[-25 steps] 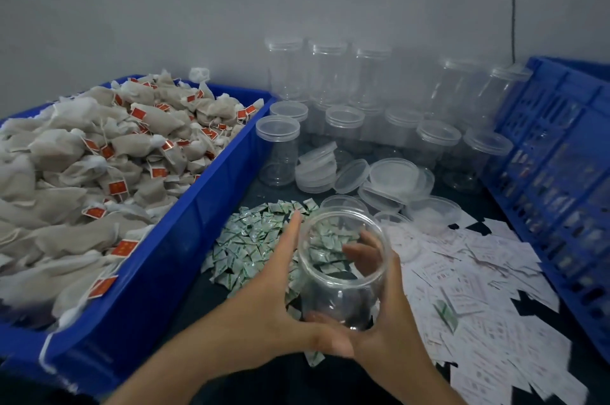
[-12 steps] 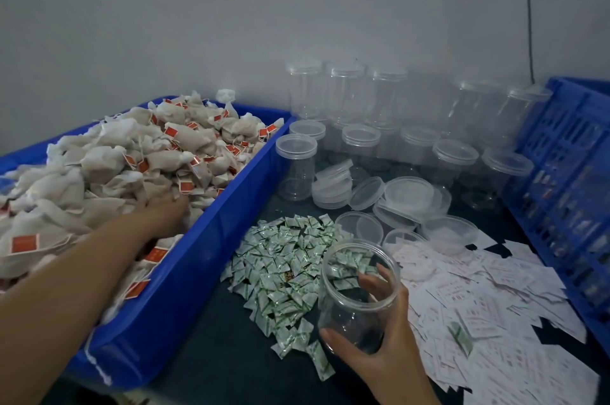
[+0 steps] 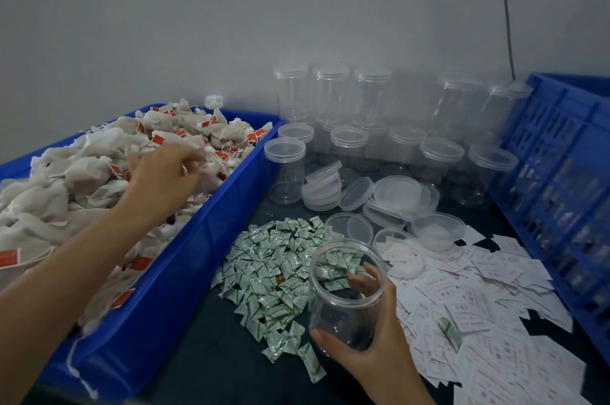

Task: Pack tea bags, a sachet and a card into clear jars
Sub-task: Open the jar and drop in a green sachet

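My right hand (image 3: 376,345) grips an open, empty clear jar (image 3: 343,299) tilted toward me above the dark table. My left hand (image 3: 165,173) reaches into the blue bin (image 3: 171,299) at the left, fingers curled on white tea bags (image 3: 99,170) with red tags. A heap of small green-and-white sachets (image 3: 274,272) lies on the table between the bin and the jar. White printed cards (image 3: 478,305) are spread to the right of the jar.
Several lidded empty jars (image 3: 330,97) stand at the back against the wall, with loose clear lids (image 3: 396,196) in front of them. A blue slotted crate (image 3: 567,193) borders the right side. One stray sachet (image 3: 450,333) lies on the cards.
My left hand let go of the jar, went left into the bin and now moves further back among the tea bags. My right hand keeps the jar.
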The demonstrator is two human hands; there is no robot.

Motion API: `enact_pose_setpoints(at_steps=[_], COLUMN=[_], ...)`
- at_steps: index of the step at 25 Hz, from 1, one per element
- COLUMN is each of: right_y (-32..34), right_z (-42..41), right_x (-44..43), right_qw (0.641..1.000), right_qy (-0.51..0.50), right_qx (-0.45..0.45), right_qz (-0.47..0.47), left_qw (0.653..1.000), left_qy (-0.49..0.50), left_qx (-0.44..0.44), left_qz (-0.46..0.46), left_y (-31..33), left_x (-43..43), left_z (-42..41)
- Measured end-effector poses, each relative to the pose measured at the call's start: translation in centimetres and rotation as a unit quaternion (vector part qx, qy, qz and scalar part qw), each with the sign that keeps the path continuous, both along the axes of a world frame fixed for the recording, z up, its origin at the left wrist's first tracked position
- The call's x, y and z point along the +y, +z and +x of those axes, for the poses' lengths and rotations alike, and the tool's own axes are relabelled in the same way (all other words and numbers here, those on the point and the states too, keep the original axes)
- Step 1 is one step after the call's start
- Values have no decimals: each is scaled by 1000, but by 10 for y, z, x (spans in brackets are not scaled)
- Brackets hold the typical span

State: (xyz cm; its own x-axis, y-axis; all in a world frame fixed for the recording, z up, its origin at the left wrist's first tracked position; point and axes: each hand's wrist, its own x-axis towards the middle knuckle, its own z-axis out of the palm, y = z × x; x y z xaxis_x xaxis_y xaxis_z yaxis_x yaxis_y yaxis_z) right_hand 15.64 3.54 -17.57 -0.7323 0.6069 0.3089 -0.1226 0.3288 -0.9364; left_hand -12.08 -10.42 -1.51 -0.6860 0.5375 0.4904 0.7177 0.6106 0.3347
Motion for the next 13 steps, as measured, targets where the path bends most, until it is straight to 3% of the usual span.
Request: enact_pose_setpoints(at_steps=[3, 5, 7, 10, 13], right_y=[0, 2, 1, -1, -2], right_z=[0, 1, 0, 0, 3], right_x=[1, 0, 0, -1, 1], right_qw=[1000, 1000, 1000, 1000, 1000], right_qy=[2, 3, 8, 11, 7], right_qx=[-3, -1, 6, 3, -12], right_qz=[2, 2, 4, 4, 5], left_qw=[969, 922, 899, 910, 946], left_qy=[-191, -294, -342, -322, -203], left_qx=[-119, -235, -272, -260, -238], left_qz=[101, 90, 24, 2, 82], left_y=[37, 38, 25, 7, 9], left_x=[21, 35, 46, 55, 63], left_z=[65, 110, 143, 142, 84])
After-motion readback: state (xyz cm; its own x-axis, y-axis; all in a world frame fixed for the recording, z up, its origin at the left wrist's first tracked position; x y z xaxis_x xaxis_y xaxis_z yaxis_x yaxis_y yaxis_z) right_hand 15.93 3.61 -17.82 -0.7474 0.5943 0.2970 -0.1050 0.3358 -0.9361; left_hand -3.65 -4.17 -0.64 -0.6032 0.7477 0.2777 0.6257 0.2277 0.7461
